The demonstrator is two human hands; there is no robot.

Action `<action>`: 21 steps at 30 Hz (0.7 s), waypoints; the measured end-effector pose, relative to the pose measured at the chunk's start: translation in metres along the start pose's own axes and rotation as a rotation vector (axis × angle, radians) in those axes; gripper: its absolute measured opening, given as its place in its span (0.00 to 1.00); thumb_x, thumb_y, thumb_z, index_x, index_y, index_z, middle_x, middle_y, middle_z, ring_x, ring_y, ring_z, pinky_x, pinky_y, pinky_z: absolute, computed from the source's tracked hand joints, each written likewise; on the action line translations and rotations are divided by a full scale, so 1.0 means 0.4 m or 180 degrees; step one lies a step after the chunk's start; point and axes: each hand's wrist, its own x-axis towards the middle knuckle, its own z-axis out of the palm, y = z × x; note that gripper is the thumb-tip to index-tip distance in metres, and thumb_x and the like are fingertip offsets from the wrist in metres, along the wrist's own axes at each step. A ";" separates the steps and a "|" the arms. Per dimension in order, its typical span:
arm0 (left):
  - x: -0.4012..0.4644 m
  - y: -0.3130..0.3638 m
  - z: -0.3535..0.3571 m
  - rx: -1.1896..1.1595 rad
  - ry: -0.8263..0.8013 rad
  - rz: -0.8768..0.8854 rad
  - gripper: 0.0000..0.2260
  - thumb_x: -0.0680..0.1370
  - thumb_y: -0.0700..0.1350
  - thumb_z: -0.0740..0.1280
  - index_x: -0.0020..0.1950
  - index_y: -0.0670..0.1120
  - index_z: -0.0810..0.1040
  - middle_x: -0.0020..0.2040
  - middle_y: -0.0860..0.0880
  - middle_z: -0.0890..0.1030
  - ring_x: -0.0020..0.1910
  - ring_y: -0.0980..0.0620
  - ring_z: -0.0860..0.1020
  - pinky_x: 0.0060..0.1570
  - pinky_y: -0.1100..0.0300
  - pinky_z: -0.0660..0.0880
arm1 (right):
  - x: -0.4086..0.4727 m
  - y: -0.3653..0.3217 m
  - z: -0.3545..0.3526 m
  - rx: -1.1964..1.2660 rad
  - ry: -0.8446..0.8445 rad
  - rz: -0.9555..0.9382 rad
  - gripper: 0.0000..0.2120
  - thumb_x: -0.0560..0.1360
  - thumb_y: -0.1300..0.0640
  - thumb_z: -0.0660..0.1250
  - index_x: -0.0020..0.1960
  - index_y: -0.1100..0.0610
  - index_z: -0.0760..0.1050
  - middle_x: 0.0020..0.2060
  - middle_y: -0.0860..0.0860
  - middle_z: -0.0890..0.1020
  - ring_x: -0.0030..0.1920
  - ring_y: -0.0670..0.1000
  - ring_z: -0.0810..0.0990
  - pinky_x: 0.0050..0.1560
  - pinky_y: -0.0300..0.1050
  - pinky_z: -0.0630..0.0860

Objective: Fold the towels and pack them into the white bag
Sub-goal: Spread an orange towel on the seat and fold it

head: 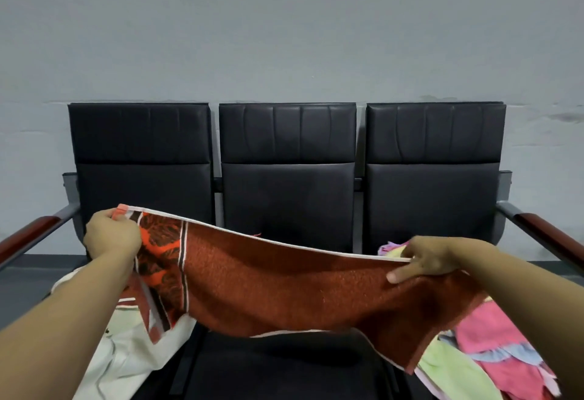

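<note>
Stretched above the middle black seat (278,365), a rust-red towel (284,282) is pinched at its top corners by the left hand (112,235) and right hand (426,259). No writing is legible. A white bag (126,352) lies left, with pink and green towels (493,352) heaped right.

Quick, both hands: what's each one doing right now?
Left hand: closed, gripping the red towel at its patterned end.
Right hand: closed, pinching the towel's other end.

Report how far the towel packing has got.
Done: nothing visibly packed; the white bag lies slack on the left seat. In hand: the left hand and right hand hold the red towel stretched out, unfolded. Left: the pile of pink and green towels on the right seat.
</note>
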 end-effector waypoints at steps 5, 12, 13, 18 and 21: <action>0.006 -0.024 -0.010 0.0049 0.0046 -0.0037 0.14 0.84 0.41 0.61 0.65 0.39 0.80 0.62 0.34 0.80 0.63 0.30 0.75 0.64 0.40 0.72 | 0.024 0.047 0.033 -0.0224 -0.0126 0.0347 0.14 0.69 0.42 0.76 0.49 0.49 0.83 0.46 0.44 0.85 0.44 0.45 0.82 0.50 0.39 0.78; -0.003 -0.022 -0.007 0.0107 0.0013 -0.0065 0.14 0.84 0.42 0.61 0.66 0.39 0.80 0.62 0.34 0.80 0.64 0.30 0.75 0.65 0.41 0.71 | 0.054 0.109 0.050 -0.0615 0.0275 0.0619 0.04 0.78 0.48 0.65 0.47 0.47 0.77 0.48 0.46 0.81 0.50 0.48 0.78 0.54 0.42 0.73; -0.004 -0.024 -0.007 0.0110 0.0020 -0.0082 0.14 0.84 0.42 0.61 0.66 0.39 0.80 0.62 0.34 0.80 0.64 0.30 0.75 0.65 0.41 0.71 | 0.051 0.116 0.052 -0.0637 0.0362 0.0647 0.05 0.78 0.48 0.64 0.45 0.46 0.75 0.47 0.46 0.80 0.49 0.48 0.78 0.53 0.42 0.73; -0.008 -0.028 -0.004 0.0212 -0.0017 -0.0165 0.15 0.84 0.43 0.61 0.65 0.38 0.81 0.60 0.33 0.80 0.61 0.30 0.76 0.63 0.40 0.73 | 0.046 0.137 0.045 0.0592 0.0860 0.0745 0.17 0.79 0.50 0.67 0.34 0.55 0.74 0.31 0.52 0.77 0.34 0.54 0.80 0.33 0.41 0.73; -0.032 -0.010 0.021 0.0222 -0.0231 -0.0136 0.16 0.83 0.49 0.64 0.62 0.39 0.83 0.59 0.35 0.82 0.60 0.31 0.77 0.63 0.41 0.74 | 0.030 0.079 0.028 0.1822 0.0883 0.0590 0.20 0.74 0.48 0.75 0.34 0.63 0.77 0.25 0.56 0.69 0.20 0.52 0.68 0.22 0.38 0.67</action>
